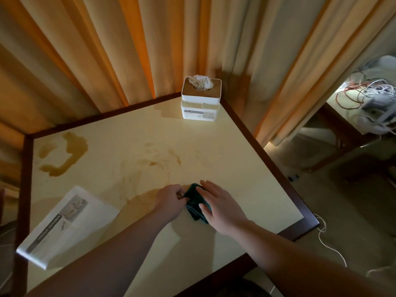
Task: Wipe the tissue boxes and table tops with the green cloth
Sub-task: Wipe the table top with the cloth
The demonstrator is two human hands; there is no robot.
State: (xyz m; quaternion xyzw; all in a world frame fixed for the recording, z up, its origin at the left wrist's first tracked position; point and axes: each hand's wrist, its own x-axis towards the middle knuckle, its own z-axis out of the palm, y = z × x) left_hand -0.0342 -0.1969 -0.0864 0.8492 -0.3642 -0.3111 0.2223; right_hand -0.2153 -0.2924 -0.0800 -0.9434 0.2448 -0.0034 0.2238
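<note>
The green cloth (196, 205) is bunched on the near middle of the table (246, 168), held between both hands. Its left edge is pinched by the curled fingers of the left hand (170, 200), while the right hand (220, 207) is laid flat over it, fingers straight and slightly spread, pressing it down. It looks as though the cloth is being folded or gathered for a stroke rather than swept (a judgement from the grip alone).

Little of the wiping appears to be done. A thick brown spill (64, 155) is seen near the far left corner, and fainter brown smears (154, 159) are spread across the middle, reaching towards the hands. The smearing suggests that a first pass may have been made there, though the surface is plainly not clean.

One tissue box (201, 98) is stood upright at the far corner, a crumpled tissue pushed up from its top; whether it has been wiped cannot be told. A second tissue box (66, 224) is lain on its side at the near left edge, well apart from the cloth.

Behind the table, curtains (107, 50) are hung, and a tangle of cables (368, 93) is seen on another surface to the right.
</note>
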